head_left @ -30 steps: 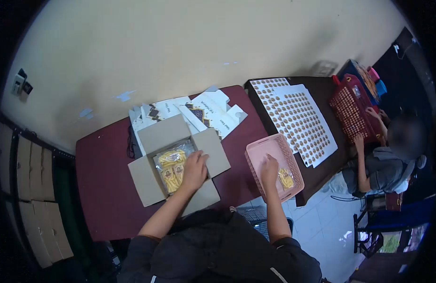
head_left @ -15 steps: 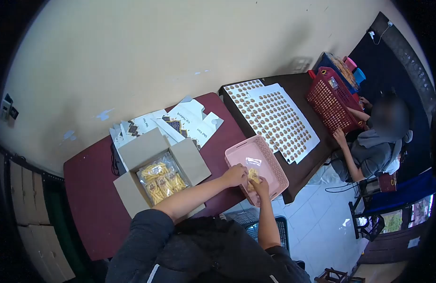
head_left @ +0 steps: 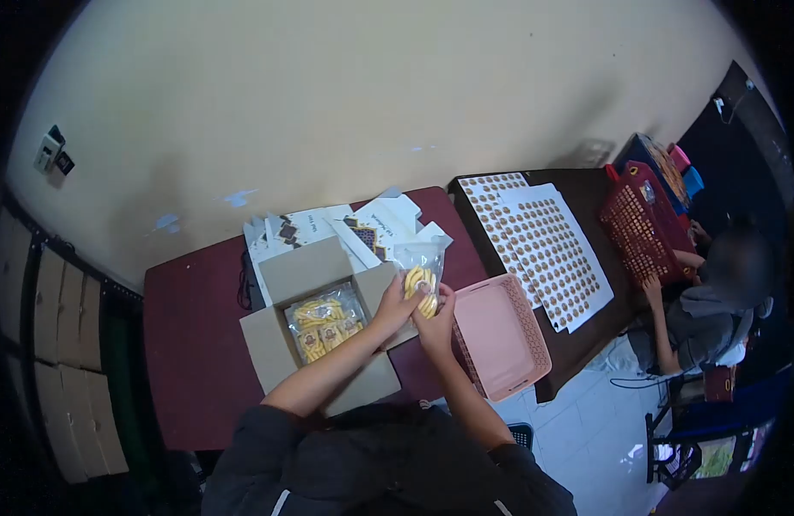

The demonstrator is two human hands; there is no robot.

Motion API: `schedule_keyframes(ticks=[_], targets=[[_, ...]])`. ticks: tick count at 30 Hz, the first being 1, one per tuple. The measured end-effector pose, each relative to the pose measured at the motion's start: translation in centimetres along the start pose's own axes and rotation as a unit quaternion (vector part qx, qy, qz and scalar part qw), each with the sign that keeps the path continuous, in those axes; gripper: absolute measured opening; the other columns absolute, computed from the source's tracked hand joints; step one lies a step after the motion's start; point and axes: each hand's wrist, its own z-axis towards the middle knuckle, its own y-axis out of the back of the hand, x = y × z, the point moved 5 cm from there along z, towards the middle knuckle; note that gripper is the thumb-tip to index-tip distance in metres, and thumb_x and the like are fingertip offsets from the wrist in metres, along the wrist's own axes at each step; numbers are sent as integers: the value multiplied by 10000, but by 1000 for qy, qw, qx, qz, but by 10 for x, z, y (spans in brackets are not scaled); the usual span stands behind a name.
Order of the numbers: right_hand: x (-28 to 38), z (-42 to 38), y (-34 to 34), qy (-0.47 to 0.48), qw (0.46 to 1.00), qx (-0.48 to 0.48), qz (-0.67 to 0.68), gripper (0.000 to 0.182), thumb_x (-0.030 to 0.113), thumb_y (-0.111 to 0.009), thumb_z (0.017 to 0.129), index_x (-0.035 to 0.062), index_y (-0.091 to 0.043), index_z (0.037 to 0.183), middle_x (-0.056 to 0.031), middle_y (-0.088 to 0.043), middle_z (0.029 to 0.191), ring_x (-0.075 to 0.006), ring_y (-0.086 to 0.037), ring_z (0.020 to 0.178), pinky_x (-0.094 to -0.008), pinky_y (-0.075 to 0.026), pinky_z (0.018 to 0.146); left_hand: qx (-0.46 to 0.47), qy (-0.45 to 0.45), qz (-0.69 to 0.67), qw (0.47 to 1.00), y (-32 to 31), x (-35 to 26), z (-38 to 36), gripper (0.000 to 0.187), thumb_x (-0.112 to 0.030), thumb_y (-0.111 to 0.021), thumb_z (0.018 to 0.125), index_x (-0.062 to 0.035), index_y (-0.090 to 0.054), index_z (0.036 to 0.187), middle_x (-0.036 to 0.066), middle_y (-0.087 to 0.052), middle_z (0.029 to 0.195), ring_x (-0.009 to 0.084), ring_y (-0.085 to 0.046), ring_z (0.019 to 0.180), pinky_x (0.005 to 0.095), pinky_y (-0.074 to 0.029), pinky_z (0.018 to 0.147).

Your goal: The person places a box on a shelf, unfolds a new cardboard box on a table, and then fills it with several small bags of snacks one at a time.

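A clear plastic bag of yellow stick-shaped snacks [head_left: 421, 279] is held up between both hands, over the gap between the box and the basket. My left hand [head_left: 398, 303] is closed on its left side, and my right hand [head_left: 437, 320] grips its lower right part. A small round label shows on the bag. Left of my hands, an open cardboard box [head_left: 272, 348] with its flaps spread holds several similar snack bags [head_left: 324, 322]. To the right lies a pink plastic basket [head_left: 504, 335], with no bag visible inside it.
Flat white printed cartons [head_left: 306, 230] lie behind the box on the maroon table [head_left: 190, 344]. Sheets of round stickers [head_left: 556, 249] cover part of the dark table at right. A person [head_left: 715, 297] sits there beside a red basket [head_left: 637, 228].
Both hands have lifted the snack bag out of the pink basket and moved it left, towards the cardboard box. The camera view has shifted, too.
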Motion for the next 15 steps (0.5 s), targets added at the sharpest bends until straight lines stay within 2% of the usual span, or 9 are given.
schedule_keyframes(ticks=[2,3,6,7,8,10,11,12,15], targets=[[-23,-8,-20,6,997,74,8,637,62,-702,680,2,-331,1195,-129,-458,1018,-184,-507,935,-304,-447,785,32,27,86,995,19,-17,-19,482,-160,-630,824,-4,-364,1193,132,-530,1052,172,-523,996,289,-443,839],[-14,-18,-31,-42,987,126,95,612,73,-672,716,4,-343,1226,-143,-459,1074,-197,-477,1026,-324,-424,855,28,24,70,997,25,-34,-30,435,-131,-574,866,-7,-364,1225,94,-519,1069,134,-507,987,257,-440,828],[-3,-29,-43,-51,975,211,50,570,77,-626,764,5,-355,1260,-139,-451,1152,-197,-435,1104,-327,-399,905,-18,33,24,999,57,-55,-51,480,-133,-594,854,5,-352,1245,101,-505,1115,134,-499,1005,261,-432,839],[4,-32,-45,-46,974,219,35,524,88,-593,814,11,-363,1278,-127,-429,1225,-182,-404,1147,-324,-382,933,-61,43,30,997,64,-60,-60,481,-137,-608,847,22,-384,1242,94,-523,1113,128,-514,988,252,-440,824],[17,-35,-49,-46,973,223,34,524,88,-593,814,11,-363,1278,-127,-429,1225,-182,-404,1147,-324,-382,933,-65,42,29,997,68,-66,-69,481,-137,-608,847,22,-384,1242,94,-523,1113,128,-514,988,252,-440,824],[33,-43,-62,-90,952,280,88,492,128,-587,848,6,-367,1270,-116,-432,1237,-152,-419,1136,-307,-395,917,-20,92,32,995,71,-67,-86,425,-99,-604,844,32,-424,1205,76,-567,1031,110,-545,918,246,-460,789],[33,-48,-66,-116,940,306,102,416,145,-550,885,-9,-398,1241,-91,-498,1167,-122,-485,1056,-276,-419,877,-20,48,40,998,72,-67,-90,402,-119,-590,857,33,-450,1201,70,-580,1021,107,-558,886,245,-469,769],[34,-49,-68,-115,938,310,103,416,145,-550,885,-9,-398,1241,-91,-498,1167,-122,-485,1056,-276,-419,877,-24,47,41,998,74,-64,-96,402,-119,-590,857,33,-450,1201,70,-580,1021,107,-558,886,245,-469,769],[40,-54,-76,-100,913,357,170,287,150,-484,919,-13,-494,1155,-26,-590,958,-67,-551,841,-196,-437,744,-65,42,-82,994,79,-67,-110,368,-181,-521,904,23,-449,1202,66,-579,1009,107,-562,876,246,-473,754]])
